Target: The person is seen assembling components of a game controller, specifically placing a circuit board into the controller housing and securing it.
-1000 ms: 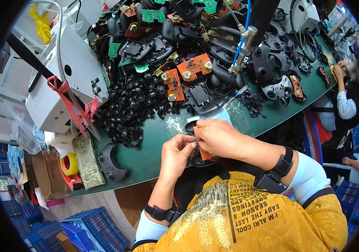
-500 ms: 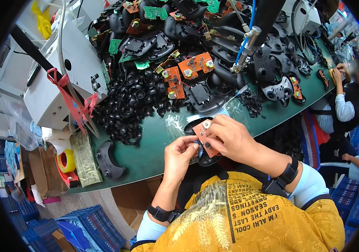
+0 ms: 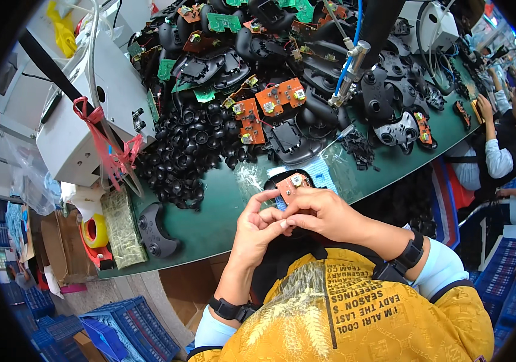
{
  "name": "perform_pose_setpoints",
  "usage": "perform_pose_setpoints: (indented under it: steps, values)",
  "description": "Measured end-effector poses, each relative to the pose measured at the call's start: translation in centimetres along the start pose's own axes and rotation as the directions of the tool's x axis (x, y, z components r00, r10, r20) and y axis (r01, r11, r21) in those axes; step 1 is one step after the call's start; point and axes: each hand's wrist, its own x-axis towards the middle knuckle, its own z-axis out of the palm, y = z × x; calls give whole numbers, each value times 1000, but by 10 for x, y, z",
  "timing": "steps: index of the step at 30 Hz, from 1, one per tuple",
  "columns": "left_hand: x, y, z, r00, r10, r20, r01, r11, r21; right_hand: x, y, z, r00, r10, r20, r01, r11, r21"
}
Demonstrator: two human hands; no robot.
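My right hand [image 3: 321,212] and my left hand [image 3: 256,224] meet over the near edge of the green table [image 3: 221,211], and both pinch a small orange circuit board [image 3: 290,184] with a white square part on it. The board is tilted up in front of me, fingertips from both hands on its lower edges. Directly behind it lies a black controller shell [image 3: 282,176] on the table, mostly hidden by the hands. More orange circuit boards [image 3: 270,104] lie further back among black shells.
A heap of small black thumbstick parts [image 3: 185,154] fills the table's middle left. A lone black shell half [image 3: 156,228] lies near the front edge, beside a yellow tape roll [image 3: 95,232]. A grey machine box [image 3: 89,114] stands at left. Another person [image 3: 505,145] works at the right.
Both hands have lifted the orange board from lying low over the black shell to a raised, tilted hold, and the right hand has slid slightly rightward.
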Motion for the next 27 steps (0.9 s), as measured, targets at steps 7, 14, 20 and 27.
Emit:
perform_pose_setpoints:
  steps: [7,14,20,27]
  values:
    - [22,32,12,994,35,102,-90,786,612,-22,-7,-29,945,323,58,-310,823,476]
    - [77,51,-4,965,208,161,-200,179,963,-57,11,-38,870,492,-28,-359,672,648]
    - [50,29,-20,986,142,-84,16,427,904,-67,28,-47,844,518,-137,-296,663,687]
    - [-22,-9,10,904,-16,-428,131,961,242,-57,62,-39,851,2,-526,-129,970,-205]
